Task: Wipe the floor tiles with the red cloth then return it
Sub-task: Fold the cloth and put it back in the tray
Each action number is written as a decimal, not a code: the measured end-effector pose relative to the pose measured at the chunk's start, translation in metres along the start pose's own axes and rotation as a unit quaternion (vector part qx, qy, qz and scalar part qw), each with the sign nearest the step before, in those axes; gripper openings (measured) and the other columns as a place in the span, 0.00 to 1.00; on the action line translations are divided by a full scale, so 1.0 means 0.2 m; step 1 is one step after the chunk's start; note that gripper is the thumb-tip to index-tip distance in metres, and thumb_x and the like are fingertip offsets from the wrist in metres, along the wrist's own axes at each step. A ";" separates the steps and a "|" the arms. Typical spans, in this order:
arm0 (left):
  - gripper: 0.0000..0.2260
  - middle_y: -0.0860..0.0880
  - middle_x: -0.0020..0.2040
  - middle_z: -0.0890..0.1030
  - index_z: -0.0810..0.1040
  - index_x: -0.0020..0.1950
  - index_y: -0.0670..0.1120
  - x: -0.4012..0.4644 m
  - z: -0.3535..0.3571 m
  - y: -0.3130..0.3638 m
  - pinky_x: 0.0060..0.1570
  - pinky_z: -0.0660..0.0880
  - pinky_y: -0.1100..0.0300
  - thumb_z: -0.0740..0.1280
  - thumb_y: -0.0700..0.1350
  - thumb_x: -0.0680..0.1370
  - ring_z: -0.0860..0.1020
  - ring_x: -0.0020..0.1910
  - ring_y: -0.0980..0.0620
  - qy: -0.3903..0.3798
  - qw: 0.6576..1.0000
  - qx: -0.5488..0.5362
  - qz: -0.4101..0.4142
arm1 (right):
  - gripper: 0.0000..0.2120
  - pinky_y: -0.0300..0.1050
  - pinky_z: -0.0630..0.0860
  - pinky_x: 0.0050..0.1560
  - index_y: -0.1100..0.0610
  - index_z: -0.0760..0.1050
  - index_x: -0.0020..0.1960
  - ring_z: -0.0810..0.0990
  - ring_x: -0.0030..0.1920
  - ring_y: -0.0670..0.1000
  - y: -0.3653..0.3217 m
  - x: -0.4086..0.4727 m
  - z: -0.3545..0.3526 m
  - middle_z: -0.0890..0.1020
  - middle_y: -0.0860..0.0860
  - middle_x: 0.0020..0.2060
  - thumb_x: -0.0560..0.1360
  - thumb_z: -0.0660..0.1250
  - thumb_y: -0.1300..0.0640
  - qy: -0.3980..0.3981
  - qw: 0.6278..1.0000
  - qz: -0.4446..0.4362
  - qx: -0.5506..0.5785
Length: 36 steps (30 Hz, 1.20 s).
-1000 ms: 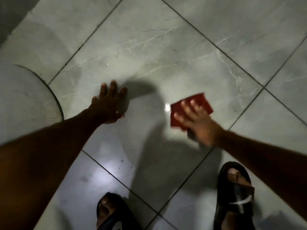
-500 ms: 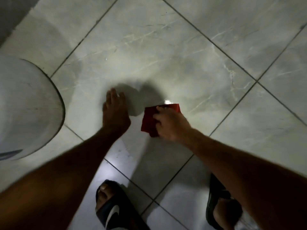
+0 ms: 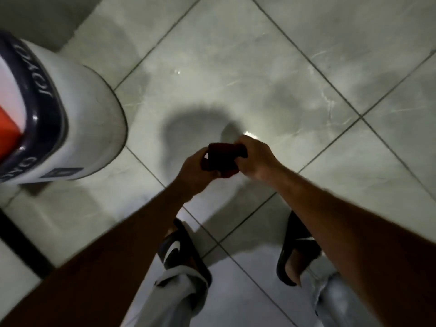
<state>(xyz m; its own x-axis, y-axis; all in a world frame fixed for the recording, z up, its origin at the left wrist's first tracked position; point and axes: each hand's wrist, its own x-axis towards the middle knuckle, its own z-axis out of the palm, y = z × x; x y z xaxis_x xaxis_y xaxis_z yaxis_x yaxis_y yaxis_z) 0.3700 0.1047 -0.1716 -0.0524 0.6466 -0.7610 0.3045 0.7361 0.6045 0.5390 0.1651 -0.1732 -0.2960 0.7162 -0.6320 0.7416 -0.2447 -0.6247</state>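
Note:
The red cloth [image 3: 223, 158] is folded small and dark, held up off the grey marbled floor tiles [image 3: 236, 74] between both hands. My left hand [image 3: 197, 172] grips its left side and my right hand [image 3: 256, 159] grips its right side, fingers curled over the top edge. Most of the cloth is hidden by the fingers. The hands' shadow falls on the tile just beyond them.
A white bucket [image 3: 89, 123] with a dark rim and something red inside stands on the floor at the left. My feet in black slides, the left [image 3: 181, 253] and the right [image 3: 297, 253], stand below the hands. A dark strip runs along the lower left edge.
The cloth has come off the floor. My left hand lifted from the tile and took hold of the cloth alongside the right. The view rose, with the bucket showing more.

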 end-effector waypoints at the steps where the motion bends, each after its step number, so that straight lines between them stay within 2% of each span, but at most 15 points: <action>1: 0.36 0.51 0.65 0.76 0.67 0.73 0.49 -0.11 -0.05 0.07 0.59 0.75 0.55 0.77 0.42 0.67 0.75 0.62 0.51 -0.018 0.999 0.027 0.019 | 0.15 0.31 0.66 0.33 0.50 0.74 0.50 0.75 0.41 0.50 -0.08 -0.08 -0.05 0.77 0.47 0.40 0.67 0.64 0.64 -0.008 1.000 -0.009 0.011; 4: 0.43 0.56 0.66 0.68 0.54 0.78 0.53 -0.42 -0.20 0.25 0.61 0.71 0.58 0.75 0.41 0.70 0.70 0.63 0.58 -0.037 0.994 0.076 0.066 | 0.20 0.31 0.74 0.43 0.49 0.74 0.55 0.78 0.48 0.48 -0.36 -0.31 -0.22 0.80 0.47 0.47 0.68 0.62 0.68 -0.053 0.995 -0.072 0.052; 6: 0.37 0.54 0.66 0.73 0.61 0.75 0.55 -0.63 -0.33 0.38 0.61 0.76 0.55 0.75 0.39 0.71 0.75 0.61 0.56 -0.026 0.996 0.038 0.074 | 0.23 0.35 0.78 0.49 0.52 0.76 0.59 0.80 0.51 0.47 -0.59 -0.44 -0.36 0.82 0.50 0.51 0.67 0.62 0.69 -0.093 0.984 -0.131 0.081; 9: 0.24 0.44 0.59 0.78 0.75 0.62 0.49 -0.90 -0.51 0.54 0.58 0.78 0.46 0.75 0.35 0.69 0.78 0.59 0.49 0.050 0.995 -0.028 0.079 | 0.22 0.37 0.79 0.47 0.55 0.78 0.58 0.81 0.49 0.47 -0.91 -0.61 -0.55 0.83 0.50 0.49 0.68 0.62 0.69 -0.151 0.971 -0.156 0.098; 11: 0.18 0.41 0.58 0.77 0.77 0.56 0.44 -1.05 -0.64 0.62 0.55 0.79 0.52 0.72 0.31 0.70 0.77 0.60 0.47 0.089 0.985 -0.109 0.097 | 0.21 0.38 0.78 0.43 0.54 0.77 0.59 0.81 0.47 0.48 -1.12 -0.69 -0.61 0.81 0.47 0.47 0.70 0.63 0.69 -0.162 0.970 -0.148 0.101; 14: 0.12 0.44 0.47 0.81 0.74 0.52 0.37 -1.20 -0.80 0.68 0.45 0.78 0.60 0.67 0.29 0.71 0.81 0.47 0.53 0.122 0.962 -0.203 0.132 | 0.17 0.48 0.81 0.47 0.52 0.78 0.56 0.81 0.48 0.51 -1.38 -0.75 -0.59 0.82 0.48 0.47 0.71 0.67 0.67 -0.128 0.978 -0.126 0.109; 17: 0.08 0.49 0.41 0.85 0.74 0.51 0.40 -1.27 -0.98 0.64 0.40 0.80 0.59 0.66 0.31 0.74 0.83 0.41 0.53 0.172 0.937 -0.278 0.125 | 0.12 0.54 0.83 0.44 0.50 0.77 0.50 0.83 0.45 0.53 -1.61 -0.70 -0.46 0.83 0.51 0.44 0.70 0.72 0.62 -0.080 0.983 -0.107 0.130; 19: 0.09 0.48 0.44 0.85 0.76 0.50 0.46 -1.28 -1.14 0.57 0.45 0.81 0.50 0.69 0.37 0.71 0.83 0.45 0.50 0.213 0.923 -0.302 0.111 | 0.13 0.50 0.83 0.39 0.47 0.75 0.49 0.83 0.43 0.52 -1.78 -0.62 -0.30 0.82 0.50 0.43 0.69 0.74 0.60 -0.047 0.984 -0.090 0.144; 21: 0.09 0.44 0.46 0.82 0.76 0.48 0.47 -1.28 -1.31 0.46 0.47 0.80 0.44 0.70 0.40 0.69 0.81 0.47 0.45 0.260 0.914 -0.299 0.092 | 0.18 0.46 0.83 0.41 0.47 0.73 0.52 0.83 0.43 0.49 -1.92 -0.54 -0.10 0.82 0.48 0.43 0.68 0.76 0.59 -0.024 0.985 -0.080 0.149; 24: 0.10 0.44 0.46 0.80 0.76 0.48 0.49 -1.24 -1.53 0.30 0.38 0.80 0.56 0.70 0.36 0.72 0.82 0.41 0.51 0.320 0.893 -0.313 0.051 | 0.22 0.38 0.79 0.41 0.48 0.70 0.54 0.82 0.43 0.47 -2.13 -0.41 0.20 0.82 0.46 0.43 0.66 0.77 0.59 0.001 0.988 -0.085 0.126; 26: 0.10 0.45 0.48 0.82 0.77 0.52 0.48 -1.19 -1.68 0.17 0.42 0.78 0.56 0.69 0.36 0.74 0.82 0.43 0.50 0.355 0.888 -0.293 0.013 | 0.22 0.39 0.77 0.43 0.49 0.70 0.54 0.81 0.44 0.48 -2.26 -0.32 0.41 0.81 0.46 0.43 0.65 0.77 0.57 0.010 0.991 -0.084 0.104; 29: 0.14 0.45 0.51 0.83 0.79 0.57 0.44 -1.06 -1.85 -0.03 0.50 0.75 0.56 0.72 0.44 0.73 0.80 0.49 0.48 0.410 0.889 -0.184 -0.084 | 0.19 0.43 0.76 0.47 0.50 0.71 0.49 0.80 0.45 0.51 -2.40 -0.15 0.70 0.80 0.47 0.41 0.64 0.76 0.48 0.006 0.995 -0.061 0.077; 31: 0.17 0.44 0.52 0.84 0.81 0.57 0.45 -0.96 -1.94 -0.14 0.54 0.77 0.51 0.73 0.49 0.71 0.81 0.51 0.44 0.421 0.881 -0.168 -0.135 | 0.16 0.43 0.75 0.50 0.51 0.75 0.48 0.81 0.48 0.54 -2.47 -0.04 0.88 0.83 0.51 0.46 0.66 0.75 0.45 -0.021 0.997 -0.050 0.046; 33: 0.19 0.42 0.51 0.85 0.81 0.56 0.45 -0.88 -1.99 -0.21 0.54 0.78 0.46 0.71 0.52 0.68 0.82 0.51 0.41 0.399 0.879 -0.212 -0.156 | 0.15 0.41 0.72 0.48 0.55 0.79 0.47 0.81 0.50 0.56 -2.51 0.05 1.01 0.84 0.54 0.47 0.68 0.72 0.45 -0.037 0.998 -0.044 0.013; 36: 0.15 0.42 0.50 0.84 0.82 0.56 0.44 -0.75 -2.00 -0.29 0.55 0.78 0.47 0.70 0.46 0.71 0.82 0.51 0.40 0.360 0.891 -0.219 -0.170 | 0.17 0.44 0.74 0.49 0.59 0.80 0.49 0.81 0.52 0.59 -2.50 0.13 1.13 0.84 0.58 0.48 0.72 0.69 0.46 -0.059 0.998 -0.021 0.006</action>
<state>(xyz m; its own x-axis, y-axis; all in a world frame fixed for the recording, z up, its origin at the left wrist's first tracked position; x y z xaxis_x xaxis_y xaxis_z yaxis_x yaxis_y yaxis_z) -0.0207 0.0455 0.0021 -0.7153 0.2167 -0.6644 -0.2368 0.8194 0.5221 0.0253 0.1590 0.0190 -0.3962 0.6440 -0.6544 0.7196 -0.2248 -0.6570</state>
